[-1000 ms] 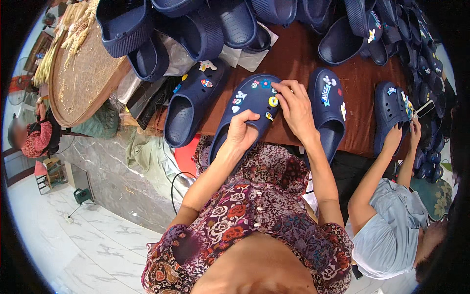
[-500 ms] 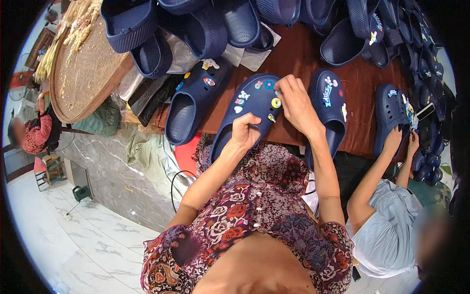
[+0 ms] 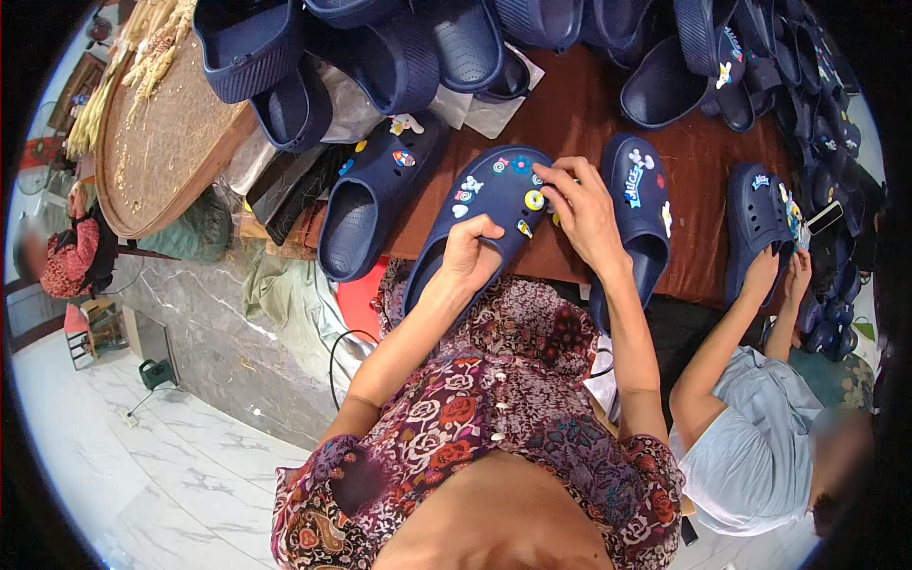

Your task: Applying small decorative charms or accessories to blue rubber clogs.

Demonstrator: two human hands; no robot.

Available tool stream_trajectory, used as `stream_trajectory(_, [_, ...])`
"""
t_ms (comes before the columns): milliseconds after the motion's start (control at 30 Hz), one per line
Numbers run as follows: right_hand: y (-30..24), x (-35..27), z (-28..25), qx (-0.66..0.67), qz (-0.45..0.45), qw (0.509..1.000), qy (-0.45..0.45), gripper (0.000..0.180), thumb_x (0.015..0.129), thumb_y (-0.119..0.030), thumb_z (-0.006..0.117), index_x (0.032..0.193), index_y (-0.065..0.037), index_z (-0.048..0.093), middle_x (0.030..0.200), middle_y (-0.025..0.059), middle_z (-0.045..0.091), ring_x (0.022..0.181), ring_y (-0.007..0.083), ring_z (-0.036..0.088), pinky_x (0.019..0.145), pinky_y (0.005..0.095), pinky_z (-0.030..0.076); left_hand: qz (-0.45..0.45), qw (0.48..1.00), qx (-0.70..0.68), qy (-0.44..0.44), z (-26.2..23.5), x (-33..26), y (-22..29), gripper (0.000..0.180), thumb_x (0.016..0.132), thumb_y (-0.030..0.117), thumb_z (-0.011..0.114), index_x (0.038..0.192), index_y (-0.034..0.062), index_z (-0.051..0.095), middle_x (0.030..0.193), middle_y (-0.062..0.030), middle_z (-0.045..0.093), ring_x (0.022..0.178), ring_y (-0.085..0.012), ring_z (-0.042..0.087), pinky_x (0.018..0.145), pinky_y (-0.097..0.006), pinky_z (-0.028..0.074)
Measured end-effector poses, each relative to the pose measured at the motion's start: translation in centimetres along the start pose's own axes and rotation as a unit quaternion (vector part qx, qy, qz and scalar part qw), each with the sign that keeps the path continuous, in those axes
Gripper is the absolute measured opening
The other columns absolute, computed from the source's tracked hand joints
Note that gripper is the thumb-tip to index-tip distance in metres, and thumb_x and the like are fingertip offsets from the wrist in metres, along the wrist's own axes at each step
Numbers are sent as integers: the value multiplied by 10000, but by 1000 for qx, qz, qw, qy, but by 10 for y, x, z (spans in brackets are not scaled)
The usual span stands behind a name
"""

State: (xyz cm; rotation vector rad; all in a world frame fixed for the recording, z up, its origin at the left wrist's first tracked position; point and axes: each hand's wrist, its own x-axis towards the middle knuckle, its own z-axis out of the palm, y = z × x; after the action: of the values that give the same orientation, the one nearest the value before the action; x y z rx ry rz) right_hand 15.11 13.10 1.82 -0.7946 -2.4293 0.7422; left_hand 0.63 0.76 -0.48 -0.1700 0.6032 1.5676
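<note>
One navy clog (image 3: 496, 201), toe pointing away from you, lies near the front edge of the worktop (image 3: 703, 237), between a charm-bearing clog (image 3: 394, 190) on its left and another (image 3: 632, 217) on its right. Your left hand (image 3: 472, 253), partly closed, grips the rim of its foot opening, thumb on top and other fingers largely hidden; this hold presumably steadies the shoe. Your right hand (image 3: 581, 204), fingers bent and loosely gathered, meets the toe's right side beside a yellow ring charm (image 3: 534, 200); whether it pinches anything, you cannot tell. The toe-away lie seemingly keeps the decorated upper within reach of both hands. Surface: reddish-brown covering, more navy clogs (image 3: 385, 71) massed along the far side. Room: round woven tray (image 3: 171, 157) at left, pale veined floor (image 3: 204, 456), a co-worker in light blue (image 3: 750, 456) at right.
</note>
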Motion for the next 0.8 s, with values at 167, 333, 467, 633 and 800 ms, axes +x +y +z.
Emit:
stream_trajectory(167, [3, 7, -5, 41, 13, 999, -11, 268, 881, -152, 682, 1130, -56, 677, 1046, 117, 575, 970, 315, 569, 855, 412, 480, -26, 999, 16, -16, -8, -2, -3, 609, 652, -44, 505, 1260, -69, 510, 1209, -162, 605, 1124, -298, 597, 1027, -410, 473])
stream_trajectory(333, [-10, 21, 2, -26, -1, 1000, 6, 297, 842, -201, 729, 1094, -50, 685, 1026, 109, 591, 956, 311, 563, 835, 404, 481, 3, 1000, 4, -14, -1, -2, -4, 622, 647, -45, 509, 1268, -62, 505, 1206, -154, 604, 1119, -297, 596, 1030, -411, 474])
stream_trajectory(467, [-4, 26, 6, -1, -26, 1000, -6, 309, 814, -198, 749, 1068, -41, 672, 1024, 117, 582, 944, 318, 553, 826, 410, 472, -8, 1000, -8, -16, -4, -1, -4, 624, 653, -52, 505, 1277, -61, 498, 1203, -146, 603, 1122, -294, 595, 1033, -411, 471])
stream_trajectory(633, [-4, 30, 10, 41, -9, 999, -17, 226, 847, -157, 706, 1003, -21, 615, 974, 110, 565, 939, 305, 558, 844, 400, 452, -10, 999, -3, -33, -16, 1, -9, 603, 670, -57, 507, 1272, -67, 499, 1200, -150, 602, 1112, -297, 599, 1006, -419, 485])
stream_trajectory(800, [-5, 32, 12, 33, -7, 999, -36, 195, 861, -117, 670, 960, -17, 534, 922, 127, 533, 931, 325, 550, 826, 416, 439, -29, 999, -9, -22, -21, 2, -10, 585, 682, -60, 508, 1266, -79, 504, 1207, -157, 604, 1102, -296, 604, 984, -425, 493])
